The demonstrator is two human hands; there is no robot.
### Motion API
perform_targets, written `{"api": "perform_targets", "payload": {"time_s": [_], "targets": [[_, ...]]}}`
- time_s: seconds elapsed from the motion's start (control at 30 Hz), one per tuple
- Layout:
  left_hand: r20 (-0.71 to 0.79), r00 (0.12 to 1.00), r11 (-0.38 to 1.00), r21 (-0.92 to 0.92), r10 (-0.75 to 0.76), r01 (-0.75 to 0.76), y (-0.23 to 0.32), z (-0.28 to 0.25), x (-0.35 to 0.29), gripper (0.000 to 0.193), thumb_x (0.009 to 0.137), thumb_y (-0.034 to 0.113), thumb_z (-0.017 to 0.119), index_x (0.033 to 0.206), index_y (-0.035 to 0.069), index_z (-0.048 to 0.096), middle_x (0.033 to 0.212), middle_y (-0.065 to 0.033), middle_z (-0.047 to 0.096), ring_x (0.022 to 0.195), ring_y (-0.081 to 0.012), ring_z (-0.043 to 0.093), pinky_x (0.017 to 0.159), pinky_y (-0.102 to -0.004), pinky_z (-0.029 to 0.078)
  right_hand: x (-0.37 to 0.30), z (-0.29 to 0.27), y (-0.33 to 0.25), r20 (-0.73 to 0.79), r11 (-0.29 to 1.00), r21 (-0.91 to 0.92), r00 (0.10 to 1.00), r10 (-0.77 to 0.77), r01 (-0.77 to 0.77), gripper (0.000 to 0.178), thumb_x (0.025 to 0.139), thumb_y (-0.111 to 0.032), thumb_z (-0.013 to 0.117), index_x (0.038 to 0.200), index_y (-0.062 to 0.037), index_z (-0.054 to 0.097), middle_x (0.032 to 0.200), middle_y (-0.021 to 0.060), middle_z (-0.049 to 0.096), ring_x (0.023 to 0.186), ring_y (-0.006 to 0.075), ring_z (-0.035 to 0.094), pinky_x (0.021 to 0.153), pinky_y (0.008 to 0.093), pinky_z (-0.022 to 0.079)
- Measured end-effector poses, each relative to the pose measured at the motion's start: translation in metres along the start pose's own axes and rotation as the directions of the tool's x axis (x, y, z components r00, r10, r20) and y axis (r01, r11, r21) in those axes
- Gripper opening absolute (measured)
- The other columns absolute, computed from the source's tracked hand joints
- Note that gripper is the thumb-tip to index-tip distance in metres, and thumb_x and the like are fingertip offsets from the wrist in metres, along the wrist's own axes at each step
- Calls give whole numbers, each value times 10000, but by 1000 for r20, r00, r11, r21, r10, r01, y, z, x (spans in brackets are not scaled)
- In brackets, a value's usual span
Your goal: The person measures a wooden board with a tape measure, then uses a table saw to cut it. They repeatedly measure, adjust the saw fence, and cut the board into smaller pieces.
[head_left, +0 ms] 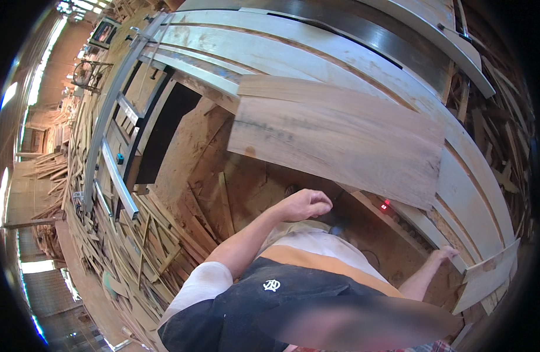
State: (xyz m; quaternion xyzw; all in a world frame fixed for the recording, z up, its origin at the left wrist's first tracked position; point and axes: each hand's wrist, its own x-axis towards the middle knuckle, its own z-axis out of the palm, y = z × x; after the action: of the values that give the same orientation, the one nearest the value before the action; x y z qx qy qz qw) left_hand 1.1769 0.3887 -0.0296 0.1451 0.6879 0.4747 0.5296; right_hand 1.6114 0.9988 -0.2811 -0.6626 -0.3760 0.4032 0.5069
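Note:
A wide, flat wooden board (340, 138) lies on the pale slatted machine table, its near edge overhanging the front. In front of my body, just short of that board, my left hand (308, 204) is held in the air with its fingers curled in. Nothing shows between them. My right arm reaches out to the right, and my right hand (445, 254) rests at the front edge of the machine table (469, 202), close to its right end. Its fingers look stretched along the edge, small in view, with nothing visible in them.
A small red-lit display (385, 205) glows below the board. On the left stands a metal sliding frame (119, 117) with rails. Piles of wood offcuts (158, 234) cover the floor at left, and more scrap (498, 129) lies at far right. A plank (487, 276) stands at the table's right end.

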Motion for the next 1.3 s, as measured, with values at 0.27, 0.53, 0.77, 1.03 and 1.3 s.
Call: {"api": "perform_targets", "payload": {"time_s": [0.27, 0.53, 0.77, 1.03, 1.3], "targets": [[-647, 754, 994, 93, 109, -64, -18, -298, -144, 245, 1056, 201, 690, 1221, 26, 735, 1007, -68, 750, 884, -140, 700, 812, -320, 585, -103, -18, -99, 48, 948, -305, 993, 109, -89, 866, 1095, -625, 409, 1575, 95, 415, 1585, 270, 503, 1400, 380, 551, 1179, 512, 447], [-898, 295, 807, 427, 326, 408, -68, -668, -161, 476, 982, 415, 738, 1259, 29, 718, 1180, -203, 780, 1126, -340, 747, 994, -438, 563, -517, 56, -77, 308, 939, -11, 892, 330, -344, 1080, 943, -848, 534, 1653, -72, 291, 1621, 189, 417, 1492, 371, 413, 1215, 547, 376], [-996, 23, 742, 79, 85, 666, -101, -840, -151, 778, 962, 477, 718, 1571, 73, 447, 1553, -252, 533, 1447, -415, 523, 1168, -521, 453, -688, 131, -95, 555, 818, -24, 673, 489, -575, 1014, 959, -800, 579, 1644, -105, 305, 1539, 137, 472, 1362, 345, 509, 1132, 531, 422], [-967, 254, 649, 193, -1, 736, -139, -906, -151, 476, 1018, 477, 639, 1254, 71, 717, 1324, -261, 711, 1259, -404, 692, 1033, -521, 562, -700, 190, -107, 476, 805, 98, 738, 479, -586, 757, 1078, -674, 458, 1581, -109, 484, 1564, 112, 560, 1397, 332, 553, 1156, 508, 458], [-664, 560, 608, 196, -495, 770, -227, -582, -294, 456, 940, 371, 617, 1191, 8, 731, 1246, -318, 712, 1196, -441, 699, 1048, -531, 548, -684, 207, -98, 364, 930, -8, 865, 346, -368, 816, 1093, -630, 450, 1649, -39, 369, 1691, 148, 419, 1525, 363, 431, 1292, 527, 319]]}}
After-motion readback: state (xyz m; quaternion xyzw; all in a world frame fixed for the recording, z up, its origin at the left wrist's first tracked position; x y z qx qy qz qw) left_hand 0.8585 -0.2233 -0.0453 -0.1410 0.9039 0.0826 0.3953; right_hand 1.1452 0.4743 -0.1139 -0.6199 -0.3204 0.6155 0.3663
